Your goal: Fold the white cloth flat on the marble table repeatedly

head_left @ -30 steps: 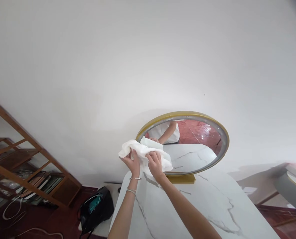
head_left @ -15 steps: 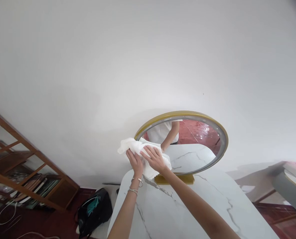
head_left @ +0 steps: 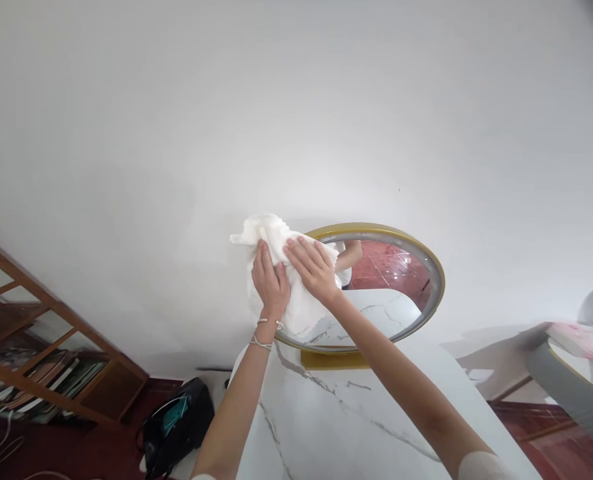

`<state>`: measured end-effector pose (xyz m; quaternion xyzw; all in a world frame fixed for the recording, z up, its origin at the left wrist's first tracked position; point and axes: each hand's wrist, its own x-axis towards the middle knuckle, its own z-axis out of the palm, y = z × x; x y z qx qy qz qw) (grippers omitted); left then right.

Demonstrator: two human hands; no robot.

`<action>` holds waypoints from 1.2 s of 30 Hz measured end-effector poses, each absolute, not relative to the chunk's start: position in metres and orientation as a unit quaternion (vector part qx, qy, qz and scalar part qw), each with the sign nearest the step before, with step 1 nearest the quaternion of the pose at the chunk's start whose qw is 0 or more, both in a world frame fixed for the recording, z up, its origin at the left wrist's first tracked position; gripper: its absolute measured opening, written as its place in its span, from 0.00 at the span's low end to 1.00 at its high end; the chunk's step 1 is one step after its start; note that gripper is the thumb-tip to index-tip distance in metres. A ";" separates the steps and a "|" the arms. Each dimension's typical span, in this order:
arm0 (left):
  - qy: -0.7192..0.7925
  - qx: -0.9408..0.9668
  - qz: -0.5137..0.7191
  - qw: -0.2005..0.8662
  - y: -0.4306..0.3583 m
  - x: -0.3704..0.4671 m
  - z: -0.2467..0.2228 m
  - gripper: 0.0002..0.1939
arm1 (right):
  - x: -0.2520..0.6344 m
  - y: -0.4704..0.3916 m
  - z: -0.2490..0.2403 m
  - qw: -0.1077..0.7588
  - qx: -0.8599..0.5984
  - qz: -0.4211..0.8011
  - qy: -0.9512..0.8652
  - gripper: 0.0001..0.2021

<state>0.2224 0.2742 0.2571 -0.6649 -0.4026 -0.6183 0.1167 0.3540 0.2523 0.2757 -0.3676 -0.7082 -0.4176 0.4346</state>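
A round mirror (head_left: pixel 384 267) with a gold frame stands on a gold base (head_left: pixel 329 361) on a white marble-patterned table (head_left: pixel 336 427). A crumpled white cloth (head_left: pixel 304 310) covers the mirror's left side and part of its frame. My left hand (head_left: pixel 270 281), with bracelets at its wrist, grips the cloth at the mirror's left edge. Beside it, my right hand (head_left: pixel 314 268) presses the cloth toward the glass, its fingers lying over the folds. The fingertips' undersides are hidden. An arm and the tabletop are reflected in the glass.
A white wall (head_left: pixel 176 133) rises behind the mirror. At the lower left are a wooden shelf (head_left: pixel 61 333) and a black bag (head_left: pixel 189 427). To the right stands a grey-sided piece of furniture (head_left: pixel 566 387) with a pink-and-white packet (head_left: pixel 586 340) on it.
Both hands have moved up with the cloth, from the lower left of the mirror to its upper left edge. The view has shifted slightly to the right.
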 end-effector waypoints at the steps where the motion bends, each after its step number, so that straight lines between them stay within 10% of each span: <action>1: -0.415 -0.657 -0.619 0.115 0.274 0.224 0.258 0.28 | 0.354 0.251 0.279 0.425 -0.358 -0.416 -0.720 0.19; 25: -0.240 -0.820 -0.491 0.169 0.228 0.403 0.301 0.21 | 0.517 0.200 0.261 0.555 -0.536 -0.439 -0.459 0.24; 36: -0.317 -0.788 -0.516 0.110 0.241 0.352 0.300 0.17 | 0.468 0.213 0.269 0.520 -0.518 -0.441 -0.516 0.23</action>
